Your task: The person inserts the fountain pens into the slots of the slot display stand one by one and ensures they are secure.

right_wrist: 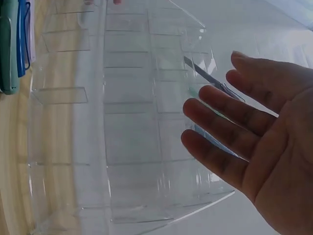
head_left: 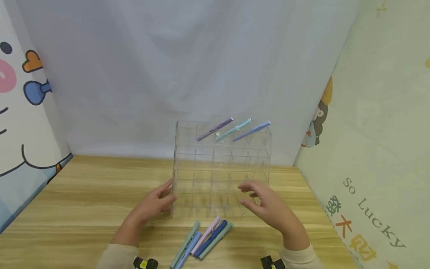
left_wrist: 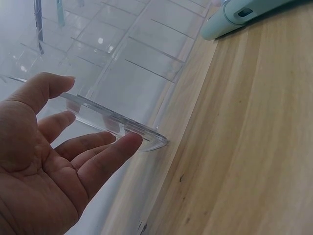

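A clear acrylic display rack (head_left: 221, 183) with several stepped, divided tiers stands on the table. Its top tier holds a purple pen (head_left: 215, 129), a light teal pen (head_left: 234, 129) and a periwinkle blue pen (head_left: 252, 131), all slanted. At the rack's left side, my left hand (head_left: 156, 201) touches the panel edge (left_wrist: 117, 119) with relaxed fingers, thumb toward the front. My right hand (head_left: 265, 205) hovers before the lower right tiers, fingers loosely bent and nothing in them. In the right wrist view, its spread fingers overlap the pens in the top tier.
In front of the rack lie several loose pens: green (head_left: 185, 243), light blue (head_left: 189, 250), pink (head_left: 205, 235), dark blue (head_left: 211, 239) and another green one (head_left: 216, 241). A pale curtain (head_left: 201, 67) hangs behind the wooden table (head_left: 111, 186). Printed panels (head_left: 369, 149) flank both sides.
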